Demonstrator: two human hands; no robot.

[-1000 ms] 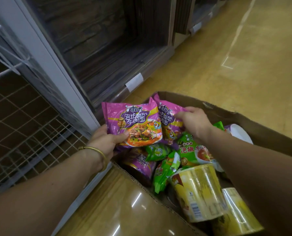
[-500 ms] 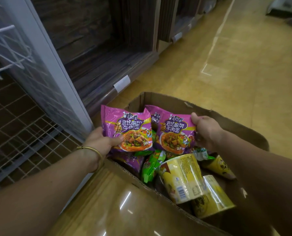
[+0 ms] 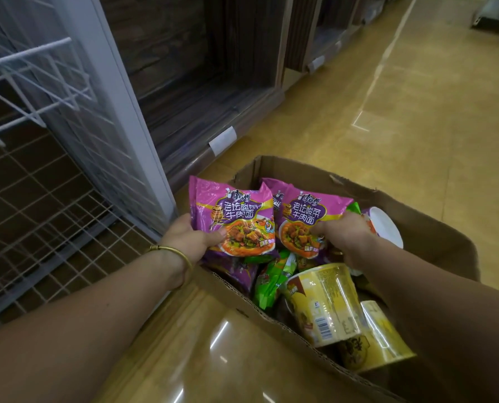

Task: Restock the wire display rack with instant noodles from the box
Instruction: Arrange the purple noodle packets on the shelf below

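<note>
The cardboard box (image 3: pixel 434 225) holds yellow cups (image 3: pixel 326 303), green packets (image 3: pixel 271 279) and purple packets. Above its left end, the left hand (image 3: pixel 188 239) grips one purple packet (image 3: pixel 232 216) reading 牛肉面; the right hand (image 3: pixel 341 232) grips another (image 3: pixel 306 219). The wire rack (image 3: pixel 39 199) stands left of the box.

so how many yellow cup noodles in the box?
2 visible. One yellow cup lies on its side atop the pile in the box; a second yellow cup sits just behind and below it, nearer the camera. More may be buried underneath.
</note>
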